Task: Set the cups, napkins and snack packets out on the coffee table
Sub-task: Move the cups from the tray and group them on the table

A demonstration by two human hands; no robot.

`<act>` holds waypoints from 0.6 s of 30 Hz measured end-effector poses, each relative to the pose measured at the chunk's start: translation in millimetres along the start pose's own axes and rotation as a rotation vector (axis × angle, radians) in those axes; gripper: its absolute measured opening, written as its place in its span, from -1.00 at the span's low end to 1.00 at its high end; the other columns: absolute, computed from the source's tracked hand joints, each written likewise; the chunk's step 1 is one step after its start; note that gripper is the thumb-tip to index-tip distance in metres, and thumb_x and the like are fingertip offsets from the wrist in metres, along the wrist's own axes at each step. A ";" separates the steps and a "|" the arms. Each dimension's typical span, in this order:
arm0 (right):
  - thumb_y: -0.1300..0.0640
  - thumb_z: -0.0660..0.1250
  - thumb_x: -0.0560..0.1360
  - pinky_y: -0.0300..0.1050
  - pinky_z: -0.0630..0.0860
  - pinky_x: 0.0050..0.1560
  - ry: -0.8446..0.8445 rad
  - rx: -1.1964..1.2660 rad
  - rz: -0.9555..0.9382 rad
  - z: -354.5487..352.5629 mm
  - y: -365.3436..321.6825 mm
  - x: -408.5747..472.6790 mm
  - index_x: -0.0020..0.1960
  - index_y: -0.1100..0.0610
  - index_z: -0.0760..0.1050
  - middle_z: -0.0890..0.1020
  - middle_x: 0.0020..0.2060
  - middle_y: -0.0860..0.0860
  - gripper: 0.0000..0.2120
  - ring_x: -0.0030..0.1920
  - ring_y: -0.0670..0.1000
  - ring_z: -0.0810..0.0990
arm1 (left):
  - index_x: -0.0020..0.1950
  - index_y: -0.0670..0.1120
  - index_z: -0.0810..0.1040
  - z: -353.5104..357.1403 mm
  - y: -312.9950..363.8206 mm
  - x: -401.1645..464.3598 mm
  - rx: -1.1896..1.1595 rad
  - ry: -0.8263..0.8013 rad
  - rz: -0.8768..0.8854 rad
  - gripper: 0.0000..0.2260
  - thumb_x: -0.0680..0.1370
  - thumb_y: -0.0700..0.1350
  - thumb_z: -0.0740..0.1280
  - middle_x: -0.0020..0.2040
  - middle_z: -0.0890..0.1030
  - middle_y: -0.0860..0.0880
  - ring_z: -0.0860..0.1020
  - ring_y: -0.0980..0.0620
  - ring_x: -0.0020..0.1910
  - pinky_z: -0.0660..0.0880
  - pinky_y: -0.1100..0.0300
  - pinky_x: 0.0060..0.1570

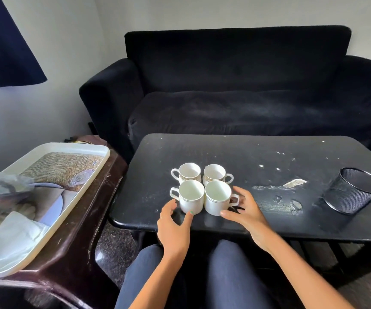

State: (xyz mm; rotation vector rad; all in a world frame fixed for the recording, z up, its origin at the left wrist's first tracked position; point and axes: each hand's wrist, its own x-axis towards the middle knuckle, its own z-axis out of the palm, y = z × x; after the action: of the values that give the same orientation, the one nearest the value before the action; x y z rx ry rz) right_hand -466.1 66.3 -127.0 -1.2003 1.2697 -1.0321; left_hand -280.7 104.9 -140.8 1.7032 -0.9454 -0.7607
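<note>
Several white cups stand in a tight square near the front left of the black coffee table (246,157): two gold-patterned ones (190,171) behind, two plain ones in front. My left hand (175,221) cups the front-left cup (191,195), thumb tip touching its base. My right hand (244,208) flanks the front-right cup (216,196), thumb at its base and fingers by the handle. White napkins (8,237) and clear-wrapped snack packets (2,190) lie on a white tray (53,149) at the left.
The tray rests on a dark wooden side table (79,230) to the left of the coffee table. A black mesh cup (353,190) stands at the table's right. Pale stains and worn patches (291,184) mark the tabletop. A dark sofa (235,85) sits behind it.
</note>
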 end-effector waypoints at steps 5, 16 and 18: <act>0.20 0.31 0.50 -0.18 0.44 0.02 0.166 0.216 0.005 -5.2 -1.8 -6.7 0.28 0.03 0.34 0.55 0.11 0.04 -0.62 0.11 -0.03 0.54 | 0.25 0.06 0.40 -4.7 4.3 0.0 -0.237 0.087 -0.059 -0.73 0.57 -0.13 0.28 0.22 0.47 0.06 0.47 0.15 0.13 0.35 0.17 0.18; 0.30 0.33 0.44 -0.09 0.46 0.06 0.255 -0.413 -0.369 24.5 -59.6 30.1 -0.03 0.07 0.54 0.52 -0.04 -0.09 -0.82 0.06 0.06 0.50 | 0.24 -0.01 0.50 -25.6 26.9 68.4 -0.134 0.013 -0.027 -0.77 0.62 -0.09 0.17 0.19 0.56 0.06 0.49 0.06 0.17 0.36 0.15 0.23; 0.21 0.34 0.44 0.01 0.36 0.15 0.212 -0.595 -0.375 34.5 -68.7 46.7 0.01 0.01 0.53 0.50 0.00 -0.12 -0.82 0.14 0.03 0.44 | 0.21 0.05 0.51 -30.2 21.7 83.3 -0.028 -0.061 -0.019 -0.78 0.62 -0.04 0.15 0.19 0.59 0.05 0.50 0.05 0.19 0.31 0.02 0.35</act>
State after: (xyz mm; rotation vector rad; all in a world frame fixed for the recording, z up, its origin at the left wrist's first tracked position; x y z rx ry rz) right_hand -423.6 14.2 -67.4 -1.8745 1.6229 -1.1030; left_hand -219.3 42.5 -115.4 1.6748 -0.9577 -0.8384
